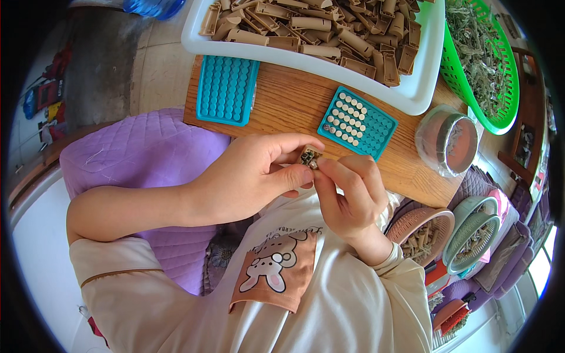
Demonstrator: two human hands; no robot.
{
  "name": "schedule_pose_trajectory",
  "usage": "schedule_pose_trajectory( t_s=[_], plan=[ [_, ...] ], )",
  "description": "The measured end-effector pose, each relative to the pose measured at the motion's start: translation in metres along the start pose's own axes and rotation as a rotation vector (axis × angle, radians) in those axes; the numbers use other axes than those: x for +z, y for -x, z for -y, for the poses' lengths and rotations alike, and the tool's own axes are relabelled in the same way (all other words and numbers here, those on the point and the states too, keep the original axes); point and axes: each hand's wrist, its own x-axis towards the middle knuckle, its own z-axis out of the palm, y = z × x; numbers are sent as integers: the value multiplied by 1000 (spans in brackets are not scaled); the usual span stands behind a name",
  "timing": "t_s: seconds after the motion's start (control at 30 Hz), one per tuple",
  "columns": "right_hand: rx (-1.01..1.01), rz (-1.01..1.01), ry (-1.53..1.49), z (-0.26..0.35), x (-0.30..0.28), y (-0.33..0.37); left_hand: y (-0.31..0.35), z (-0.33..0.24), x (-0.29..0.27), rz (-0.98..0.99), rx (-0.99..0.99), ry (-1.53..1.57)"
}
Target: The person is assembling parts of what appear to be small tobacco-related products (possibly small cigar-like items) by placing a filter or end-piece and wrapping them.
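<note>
Between the thumb and fingers of my left hand (276,163) is a small tan plastic housing (309,155), its end facing up with dark and metallic bits inside. My right hand (352,189) is closed in a pinch at the edge of this housing; what its fingertips hold is too small to make out. Just beyond the hands lies a teal tray (382,132) of small round cells, part of them carrying white round pieces (352,115) and one or two greyish ones. A second teal tray (227,88) with round cells lies farther left on the wooden table (282,97).
A white bin (406,100) full of tan plastic housings (312,23) stands at the back. To its right are a green basket (500,117) of thin greyish strands and a plastic-wrapped round tub (447,141). Pink (444,215) and grey-green baskets (494,206) with parts sit at right.
</note>
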Motion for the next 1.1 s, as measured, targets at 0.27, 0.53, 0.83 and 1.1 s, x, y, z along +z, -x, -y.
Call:
schedule_pose_trajectory(
  t_s=[0.27,0.53,0.83,1.1],
  plan=[
    [-69,-10,57,-20,-9,4,1,-2,-2,26,-45,29],
    [291,214,590,-95,-21,27,1,-6,-3,58,-91,36],
    [461,54,279,-75,-21,16,1,-6,-1,72,-85,56],
    [295,-119,-126,3,-1,5,2,-1,1,12,-7,35]
  ],
)
